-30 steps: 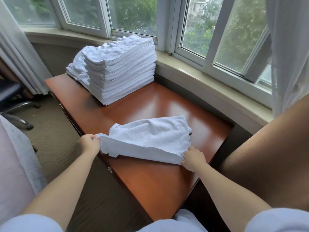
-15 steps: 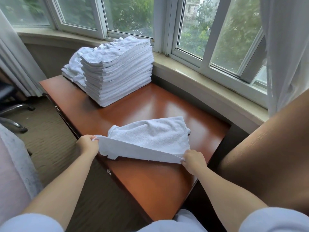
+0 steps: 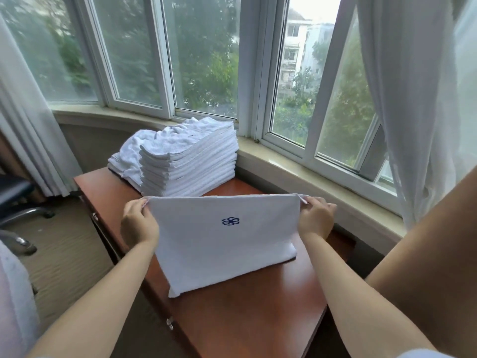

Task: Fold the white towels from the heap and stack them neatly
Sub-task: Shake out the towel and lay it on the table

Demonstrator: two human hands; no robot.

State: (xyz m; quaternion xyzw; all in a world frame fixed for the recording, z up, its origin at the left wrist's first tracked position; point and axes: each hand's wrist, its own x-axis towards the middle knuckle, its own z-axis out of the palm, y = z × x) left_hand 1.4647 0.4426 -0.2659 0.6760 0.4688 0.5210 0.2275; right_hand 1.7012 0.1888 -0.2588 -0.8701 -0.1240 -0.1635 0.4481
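Observation:
A white towel (image 3: 222, 244) with a small blue emblem hangs upright in front of me, its lower edge resting on the brown table (image 3: 258, 311). My left hand (image 3: 138, 223) pinches its top left corner. The top right corner is pinched by my right hand (image 3: 316, 219). Behind the towel, at the table's far end, stands a tall stack of folded white towels (image 3: 188, 166). A lower, looser pile of white towels (image 3: 126, 158) leans against that stack's left side.
A window sill (image 3: 322, 174) curves around the table's far and right sides, with curtains (image 3: 418, 99) at right and left. An office chair (image 3: 15, 202) stands on the carpet at left. A brown surface (image 3: 426, 267) rises at right.
Both hands have lifted the towel from lying flat on the table to hanging upright, stretched between them. The head view has tilted up toward the windows.

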